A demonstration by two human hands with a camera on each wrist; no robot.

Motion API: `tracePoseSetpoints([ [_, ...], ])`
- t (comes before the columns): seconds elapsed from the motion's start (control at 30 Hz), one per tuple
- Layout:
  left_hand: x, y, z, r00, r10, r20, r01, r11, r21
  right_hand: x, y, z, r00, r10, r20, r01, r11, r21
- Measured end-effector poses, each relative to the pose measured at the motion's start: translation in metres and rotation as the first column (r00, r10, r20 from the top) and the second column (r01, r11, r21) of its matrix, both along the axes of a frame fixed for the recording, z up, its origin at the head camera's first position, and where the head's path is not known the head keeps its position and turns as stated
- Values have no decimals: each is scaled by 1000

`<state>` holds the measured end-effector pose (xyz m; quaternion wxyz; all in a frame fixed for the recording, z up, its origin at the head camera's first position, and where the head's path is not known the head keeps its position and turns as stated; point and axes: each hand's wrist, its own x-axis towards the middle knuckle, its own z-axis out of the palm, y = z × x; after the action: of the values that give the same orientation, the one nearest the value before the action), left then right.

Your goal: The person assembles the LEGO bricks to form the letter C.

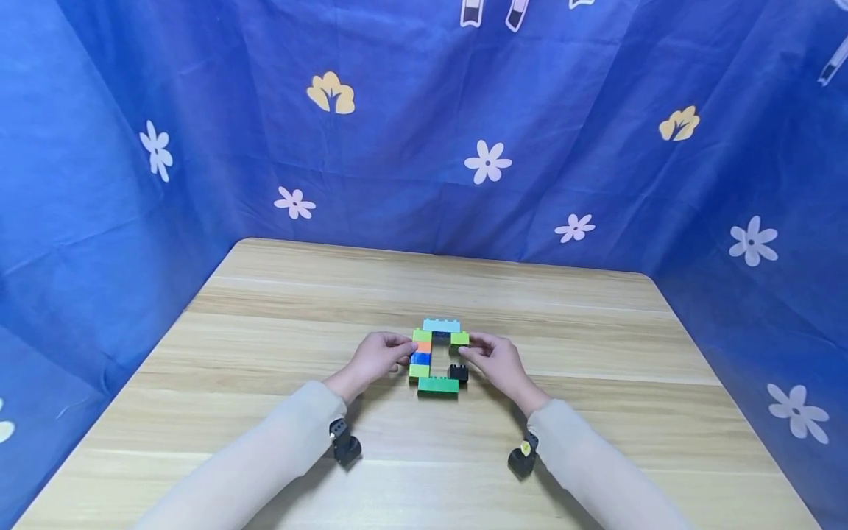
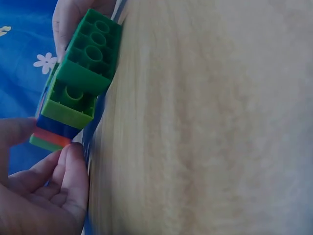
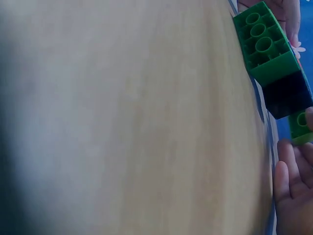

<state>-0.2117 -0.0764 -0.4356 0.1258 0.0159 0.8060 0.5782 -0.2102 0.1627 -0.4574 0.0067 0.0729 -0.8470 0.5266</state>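
Both hands hold a ring-shaped structure of toy building bricks. Its left column has lime green, an orange brick [image 1: 422, 346], a blue brick [image 1: 420, 358] and lime green again. A light blue brick [image 1: 442, 325] tops the far end, a green brick [image 1: 438, 385] the near end. My left hand [image 1: 380, 355] pinches the column around the orange brick, thumb on one side and fingers on the other. On the right side, my right hand [image 1: 495, 359] pinches a lime green brick [image 1: 460, 338]. A gap separates that brick from a black brick [image 1: 458, 373]. Hollow undersides show in both wrist views.
A wood-grain table [image 1: 305, 294] lies beneath the hands. Blue curtain [image 1: 411, 199] with white and yellow flowers hangs behind it and along both sides. A small black camera [image 1: 346, 443] is worn on the left wrist, another camera [image 1: 523, 458] on the right.
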Motion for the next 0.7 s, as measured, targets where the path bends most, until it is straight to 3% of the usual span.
tracePoseSetpoints([
  [0.37,-1,3,-1,999,4,-42,-9,994,-113,0,1,2,999,41,-26,-38,993,112],
  [0.57,0,2,-3,997,2,-72,-9,994,-105,-1,3,0,998,54,-9,-53,994,94],
  [0.7,0,-6,1,996,-7,-94,-2,995,-97,0,8,7,999,49,24,-51,997,61],
])
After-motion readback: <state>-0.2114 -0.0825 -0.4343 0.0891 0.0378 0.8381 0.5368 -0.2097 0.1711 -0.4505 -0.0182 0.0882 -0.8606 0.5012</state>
